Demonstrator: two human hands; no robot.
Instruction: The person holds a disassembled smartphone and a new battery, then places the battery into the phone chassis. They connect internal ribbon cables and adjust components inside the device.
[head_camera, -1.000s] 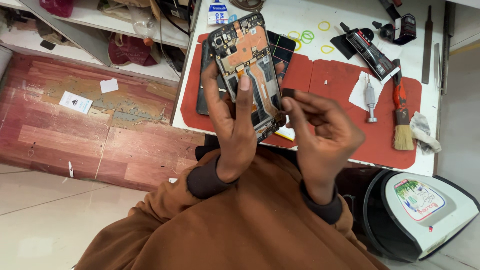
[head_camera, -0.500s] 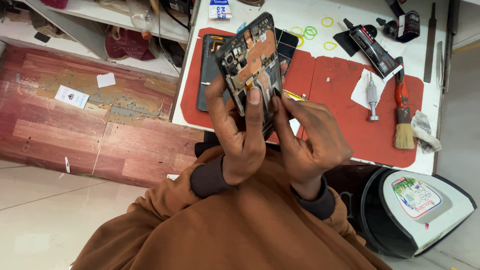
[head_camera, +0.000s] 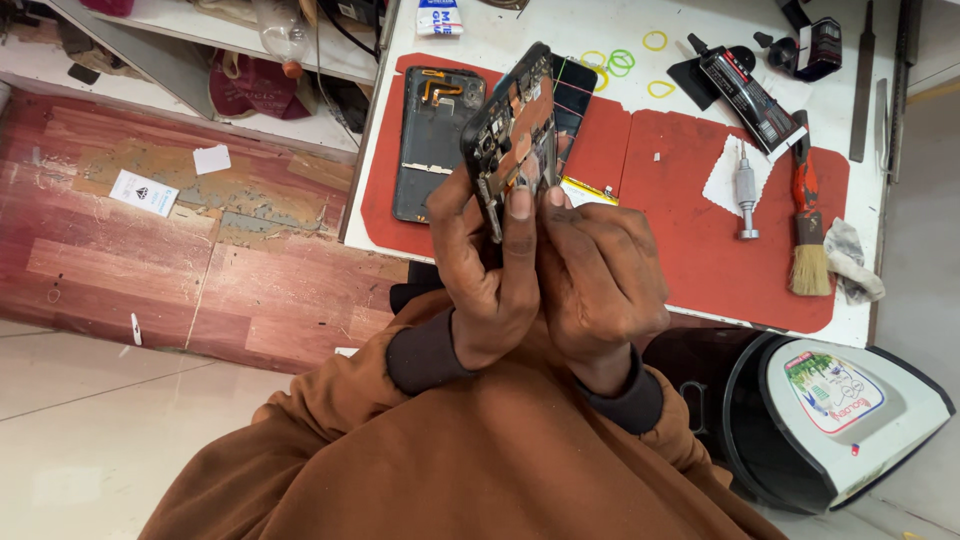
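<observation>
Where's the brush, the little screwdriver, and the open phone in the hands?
brush (head_camera: 808, 262): head view, on its pale bristles.
screwdriver (head_camera: 745, 192): head view, on its silver handle.
open phone (head_camera: 512, 125): head view, on its exposed inner board.

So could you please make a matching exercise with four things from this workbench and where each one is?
Things:
1. opened phone
2. back cover
3. brush
4. tube

Places:
A. lying at the left end of the red mat
B. on the white table top, above the mat
C. held up in both hands
D. at the mat's right edge, bristles toward the person

Pairs: 1-C, 2-A, 3-D, 4-B. The left hand and right hand grip the phone's lower end together.
</observation>
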